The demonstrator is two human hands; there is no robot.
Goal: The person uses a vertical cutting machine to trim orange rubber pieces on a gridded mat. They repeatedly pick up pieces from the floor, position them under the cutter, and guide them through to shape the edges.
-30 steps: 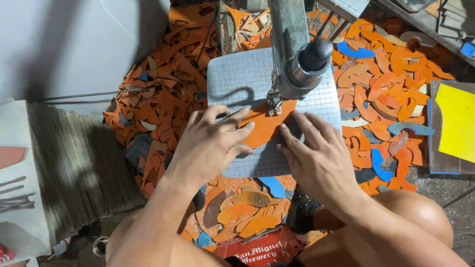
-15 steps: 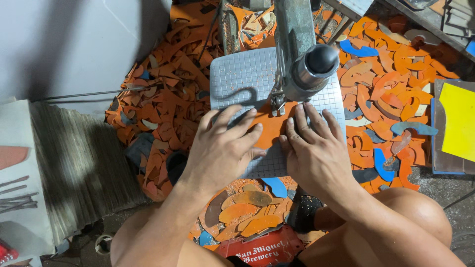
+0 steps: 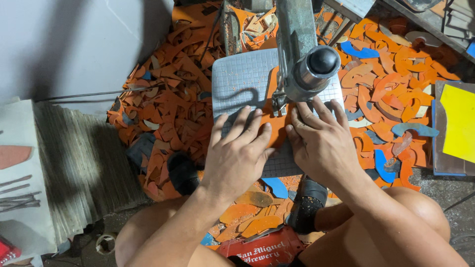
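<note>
At the far left a flat grey ribbed mat (image 3: 84,163) lies on the floor, and just right of it a thick spread of orange sheet offcuts (image 3: 168,104) covers the ground up to the machine. The left hand (image 3: 236,153) lies palm down with fingers spread flat, pressing the near left part of a flat orange sheet piece (image 3: 273,126) onto the small grey gridded metal worktop (image 3: 237,79). The piece sits at the middle of that worktop, directly under the machine's grey cylindrical metal head (image 3: 311,71), whose blade area meets the piece's far edge between the two hands. The right hand (image 3: 321,141) is likewise flat and open, fingers fanned toward the head, pinning the piece's right side; neither hand grips anything. Bare worktop shows on the far left, while the near edge is mostly hidden by the wrists. Right of the worktop lie more orange and blue curved scraps (image 3: 391,99), then a yellow sheet (image 3: 459,123) on a dark board at the right edge.
</note>
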